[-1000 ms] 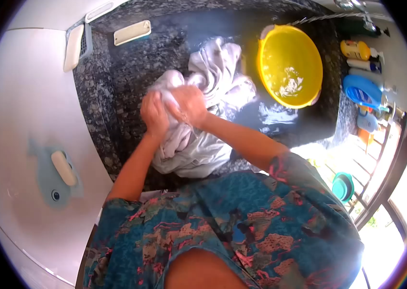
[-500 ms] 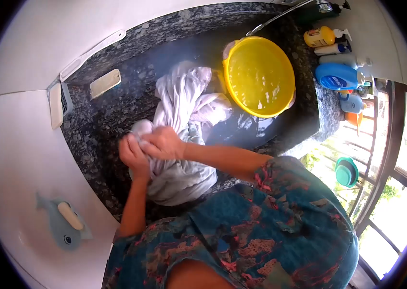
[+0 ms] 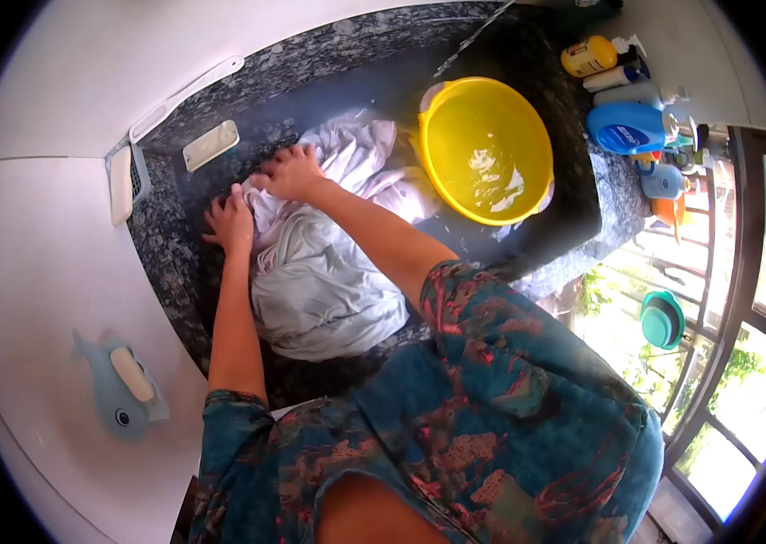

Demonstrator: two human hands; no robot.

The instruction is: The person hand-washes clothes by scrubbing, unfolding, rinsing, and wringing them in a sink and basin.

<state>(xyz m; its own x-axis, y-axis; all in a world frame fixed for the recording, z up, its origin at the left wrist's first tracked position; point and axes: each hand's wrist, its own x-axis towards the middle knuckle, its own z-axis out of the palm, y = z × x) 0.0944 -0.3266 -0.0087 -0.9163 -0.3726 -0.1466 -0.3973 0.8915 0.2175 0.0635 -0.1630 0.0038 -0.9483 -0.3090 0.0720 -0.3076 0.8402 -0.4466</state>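
A wet, pale grey-white cloth lies bunched across the dark speckled stone sink, crumpled toward its far end. My right hand rests on its upper part with the fingers spread. At the cloth's left edge, my left hand has its fingers apart, the fingertips near the stone. Neither hand grips anything that I can see. To the right of the cloth stands a yellow basin of water.
A white oblong block and a long white handled tool lie by the sink's back left edge. A whale-shaped soap dish is on the left. Bottles, including a blue one, line the right ledge. Water streams behind the basin.
My hands have come apart from a closed grip on the bunched cloth. They now lie spread, the right one farther away and the left one nearer the sink's left side. The cloth's gripped part has dropped.
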